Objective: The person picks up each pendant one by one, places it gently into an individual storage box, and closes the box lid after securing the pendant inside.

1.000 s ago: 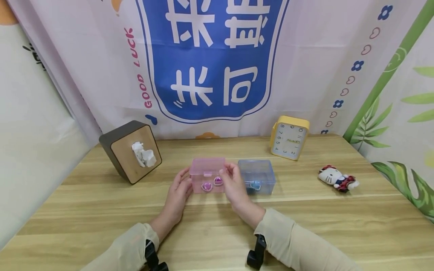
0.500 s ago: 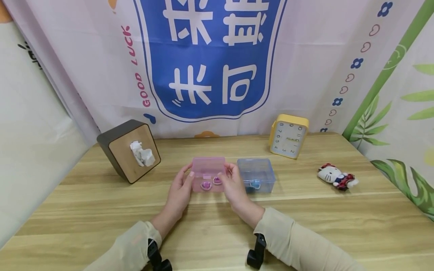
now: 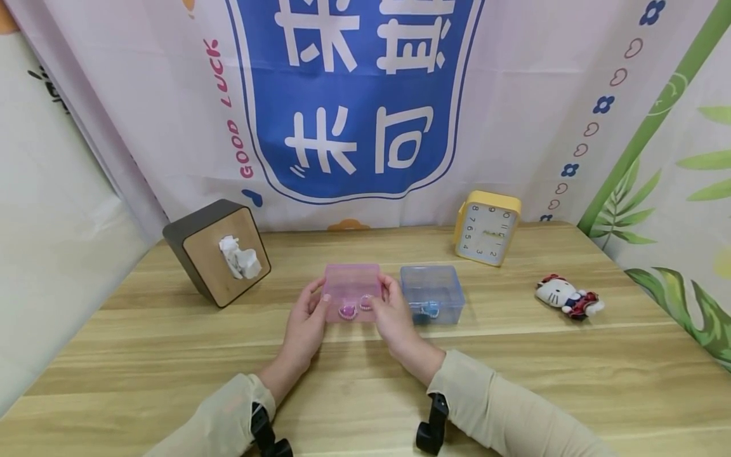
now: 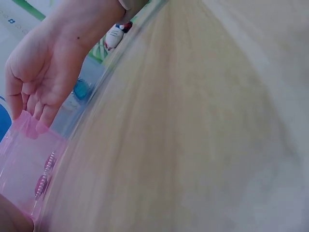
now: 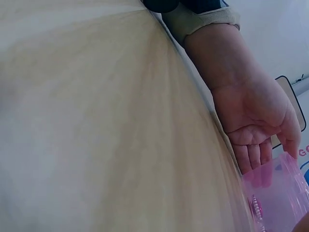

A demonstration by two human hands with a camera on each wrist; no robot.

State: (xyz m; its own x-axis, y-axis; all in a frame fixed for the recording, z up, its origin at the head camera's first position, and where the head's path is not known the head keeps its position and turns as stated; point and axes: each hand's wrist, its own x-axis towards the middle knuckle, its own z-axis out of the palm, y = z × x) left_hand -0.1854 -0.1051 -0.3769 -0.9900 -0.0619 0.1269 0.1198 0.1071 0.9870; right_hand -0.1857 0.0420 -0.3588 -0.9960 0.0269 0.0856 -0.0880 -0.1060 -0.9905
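A see-through pink plastic box (image 3: pixel 352 285) sits on the wooden table in front of me, with its lid down. Inside it are two pink gems edged with pearl-like beads (image 3: pixel 348 311). My left hand (image 3: pixel 302 320) grips the box's left end, thumb toward the top and fingers along the side. At the right end my right hand (image 3: pixel 396 318) holds it the same way; this grip shows in the left wrist view too. Close to the right hand's knuckles stands a see-through blue box (image 3: pixel 432 285), with a blue beaded gem (image 3: pixel 431 309) inside.
A dark tissue box (image 3: pixel 202 260) with a wooden face stands at the back left. Toward the back right is a yellow clock (image 3: pixel 488 228), and a small white cat figure (image 3: pixel 568 298) lies farther right. A printed cloth (image 3: pixel 365 216) hangs behind the table (image 3: pixel 354 393).
The pink box's lid, raised with its clasp showing before, has come down. My left fingers and thumb have shifted along the left end; the right hand has barely moved.
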